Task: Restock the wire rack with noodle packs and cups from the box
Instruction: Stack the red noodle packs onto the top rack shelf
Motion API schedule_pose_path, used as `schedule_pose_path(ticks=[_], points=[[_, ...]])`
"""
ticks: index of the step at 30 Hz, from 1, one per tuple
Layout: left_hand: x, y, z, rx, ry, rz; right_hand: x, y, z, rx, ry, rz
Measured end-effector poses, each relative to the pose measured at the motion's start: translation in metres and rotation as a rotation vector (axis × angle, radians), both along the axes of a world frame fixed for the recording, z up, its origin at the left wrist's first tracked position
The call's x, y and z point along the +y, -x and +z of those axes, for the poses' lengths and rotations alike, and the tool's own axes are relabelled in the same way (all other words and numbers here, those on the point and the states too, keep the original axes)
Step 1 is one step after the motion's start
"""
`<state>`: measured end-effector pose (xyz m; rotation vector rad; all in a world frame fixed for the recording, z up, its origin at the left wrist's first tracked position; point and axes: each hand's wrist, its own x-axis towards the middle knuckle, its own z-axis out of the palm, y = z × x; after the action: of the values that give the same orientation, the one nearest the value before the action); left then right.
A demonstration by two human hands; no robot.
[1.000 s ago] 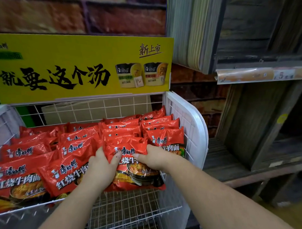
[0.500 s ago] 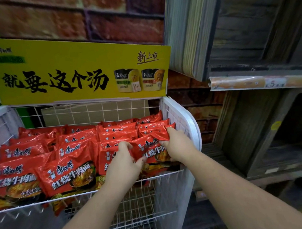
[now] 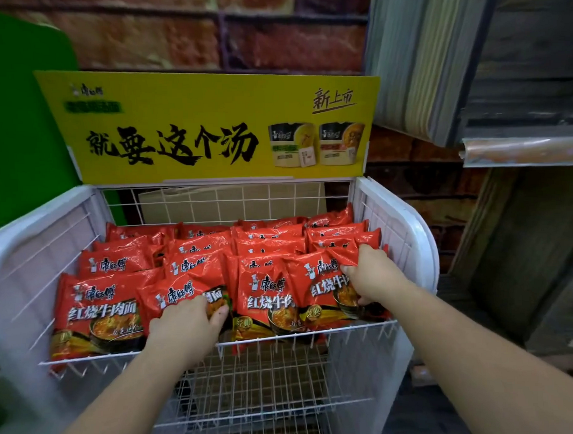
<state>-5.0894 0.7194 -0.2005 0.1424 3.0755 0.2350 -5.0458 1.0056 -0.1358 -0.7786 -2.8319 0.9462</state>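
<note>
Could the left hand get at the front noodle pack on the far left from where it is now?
Probably yes. The left hand rests on the pack beside it, and the far-left front pack lies uncovered on top in the wire rack, with only the low front wire between it and the person.

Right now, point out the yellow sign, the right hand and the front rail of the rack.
yellow sign (image 3: 183, 100): head view, bare yellow area above the black lettering.
right hand (image 3: 375, 275): head view, back of the hand, on a noodle pack.
front rail (image 3: 302, 333): head view, white wire between the hands.
</note>
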Motion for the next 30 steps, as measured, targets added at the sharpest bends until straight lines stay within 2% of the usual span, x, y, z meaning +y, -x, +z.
schedule_pose_path(ticks=[3,5,10,13,15,18,21,25,30], points=[[-0.003,0.005,0.000,0.027,-0.086,-0.036,-0.001,0.001,0.000,-0.042,0.115,-0.062],[-0.002,0.007,0.000,0.056,-0.091,-0.048,0.002,0.001,-0.001,-0.048,0.084,-0.083],[0.009,0.003,0.002,0.058,0.024,0.001,0.011,-0.008,-0.001,-0.106,-0.396,-0.015],[0.019,-0.004,0.007,0.142,0.167,0.016,0.001,-0.016,0.002,-0.132,-0.670,0.050],[0.029,-0.008,0.011,0.217,0.131,-0.024,-0.013,-0.019,0.005,-0.072,-0.772,0.125],[0.050,-0.015,0.015,0.340,-0.078,-0.107,-0.033,-0.018,0.004,0.007,-0.685,0.275],[0.070,-0.022,0.019,0.412,-0.239,-0.177,-0.041,-0.019,-0.012,-0.080,-0.662,0.383],[0.092,-0.029,0.015,0.372,-0.221,-0.293,-0.024,-0.023,-0.027,-0.072,-0.808,0.292],[0.105,-0.038,0.005,0.297,-0.158,-0.347,-0.009,-0.020,-0.036,-0.073,-0.710,0.270]])
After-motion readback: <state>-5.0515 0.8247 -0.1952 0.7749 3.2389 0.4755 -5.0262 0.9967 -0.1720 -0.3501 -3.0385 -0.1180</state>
